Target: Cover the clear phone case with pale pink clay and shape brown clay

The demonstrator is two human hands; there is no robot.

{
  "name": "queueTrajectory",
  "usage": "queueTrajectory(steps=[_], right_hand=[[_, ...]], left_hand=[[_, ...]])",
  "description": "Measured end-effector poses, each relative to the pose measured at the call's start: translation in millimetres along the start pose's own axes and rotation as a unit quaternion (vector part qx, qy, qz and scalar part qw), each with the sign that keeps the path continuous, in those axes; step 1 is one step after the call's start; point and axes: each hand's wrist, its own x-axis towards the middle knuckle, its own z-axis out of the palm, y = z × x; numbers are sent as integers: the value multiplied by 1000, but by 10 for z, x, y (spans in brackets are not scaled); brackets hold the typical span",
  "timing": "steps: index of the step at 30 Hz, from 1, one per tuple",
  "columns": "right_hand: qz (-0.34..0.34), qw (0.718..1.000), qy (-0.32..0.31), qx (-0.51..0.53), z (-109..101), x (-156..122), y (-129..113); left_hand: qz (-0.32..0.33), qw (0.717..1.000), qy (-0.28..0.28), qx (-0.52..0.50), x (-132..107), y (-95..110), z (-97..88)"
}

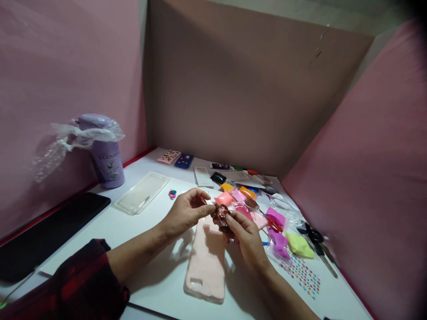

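Note:
My left hand (pixel 185 210) and my right hand (pixel 245 235) meet above a pink phone case (pixel 206 262) that lies flat on the white table (pixel 110 226). Both pinch a small clear packet of brown clay (pixel 220 216), fingers closed on it. My left thumb and forefinger grip the packet's upper edge, while my right fingers hold it from below. Just behind the hands lie several small bags of coloured clay (pixel 248 202), pink, orange, purple and yellow.
A purple cup (pixel 106 155) with crumpled plastic over it stands at the left. A clear phone case (pixel 142 192), a black tablet (pixel 43 235), decorated cases (pixel 176 158) at the back, scissors (pixel 316 242) and a sticker sheet (pixel 302 273) lie around. Pink partitions enclose the table.

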Motion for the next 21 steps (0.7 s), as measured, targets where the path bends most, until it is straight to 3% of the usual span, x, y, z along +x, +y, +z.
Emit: queueTrajectory(steps=[7, 21], right_hand=[[-1, 1000, -1, 5, -1, 12, 1], [19, 999, -23, 36, 18, -21, -81]], left_hand=[[44, 999, 18, 26, 28, -83, -29], [9, 1000, 10, 4, 15, -37, -18]])
